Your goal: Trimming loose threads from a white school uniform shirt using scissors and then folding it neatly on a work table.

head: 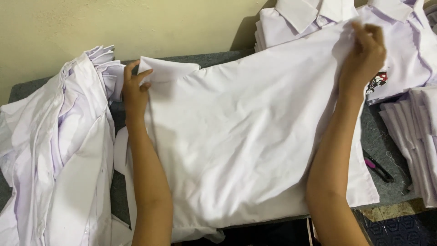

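Seen from the head camera, a white shirt (236, 141) lies spread flat across the grey desk (214, 58), its near hem hanging slightly over the front edge and its far side running up against the cream wall (136, 23). The left hand (134, 89) pinches the shirt's far-left corner between thumb and fingers, a narrow grip holding cloth, with that corner folded up off the desk. The right hand (364, 52) is closed on a bunched piece of the same shirt at its far-right edge, lifting it a little.

Little bare desk shows: a thin strip along the wall behind the shirt, a dark gap just left of the left forearm, and a patch near the front right corner. On that patch lies a small dark tool with a pink handle (377, 167), just beside the shirt's right edge, with loose threads near it.

No container is in view. To the left, a loose heap of white shirts (59, 150) crowds the left hand, nearly touching the spread shirt. Folded shirts with collars (300, 18) sit stacked behind the right hand, against the wall. Another stack of folded white cloth (416, 136) fills the right edge.
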